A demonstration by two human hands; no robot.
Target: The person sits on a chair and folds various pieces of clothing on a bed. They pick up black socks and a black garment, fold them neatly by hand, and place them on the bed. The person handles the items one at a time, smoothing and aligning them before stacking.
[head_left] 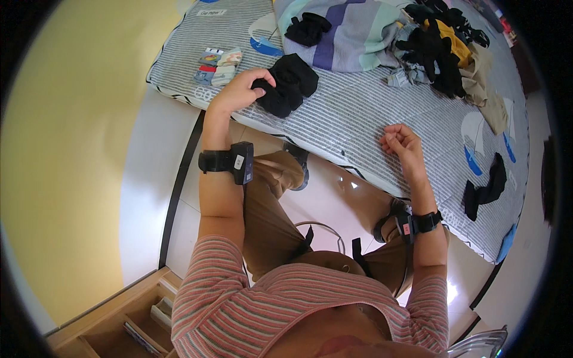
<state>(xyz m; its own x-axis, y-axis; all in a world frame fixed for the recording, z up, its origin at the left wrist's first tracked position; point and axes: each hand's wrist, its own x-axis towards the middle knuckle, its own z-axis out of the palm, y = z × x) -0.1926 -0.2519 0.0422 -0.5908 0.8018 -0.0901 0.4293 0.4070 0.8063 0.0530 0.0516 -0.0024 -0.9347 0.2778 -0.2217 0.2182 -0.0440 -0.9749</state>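
Note:
My left hand (239,92) is at the near edge of the bed, its thumb and fingers closed on the left side of a bundle of black folded cloth (287,86). The bundle lies on the striped sheet, and its exact kind is hard to make out. Farther right, my right hand (403,145) hovers above or rests lightly on the sheet with its fingers curled in and nothing visible in them. Just beyond my left hand sit several small folded socks (218,67) in light, grey and red colours, set close together.
A crumpled black garment (308,29) lies on a striped quilt (340,36) at the back. Mixed clothes (439,53) are heaped at the far right. A long black sock-like piece (488,186) lies at the right. A wooden drawer (119,334) stands open at lower left.

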